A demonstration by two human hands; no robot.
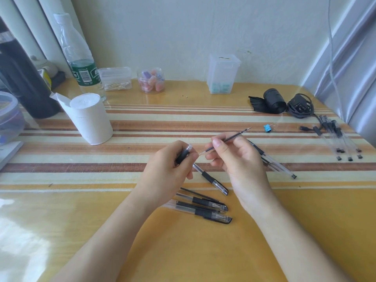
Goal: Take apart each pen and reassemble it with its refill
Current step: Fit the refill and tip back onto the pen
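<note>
The left hand [168,165] is curled round a pen barrel [183,156] by its black rubber grip, with the clear open end tilted up and to the right. The right hand [238,157] pinches a bare refill [225,140] between thumb and fingers, writing tip pointing up and away and pale tail end just beside the barrel's mouth. This looks like the moment of passing the refill through that opening. To do it well, bring the refill into line with the barrel's axis before sliding, hold it nearer the tail so it does not bow, and keep the barrel steady so that only one hand moves. Push gently, since a thin tube that catches on the rim is likely to bend. Most of the barrel is buried in the left palm, so its far end cannot be seen, nor whether the tail has entered the mouth. Which loose piece is this pen's cap or nose cone is unclear. A capped pen [210,178] lies on the tabletop [203,251], partly under the left hand, with more pens [203,208] nearer the person. Others [276,164] are partly hidden behind the right hand, and a bunch at the far right [341,143] is too blurred to count.
</note>
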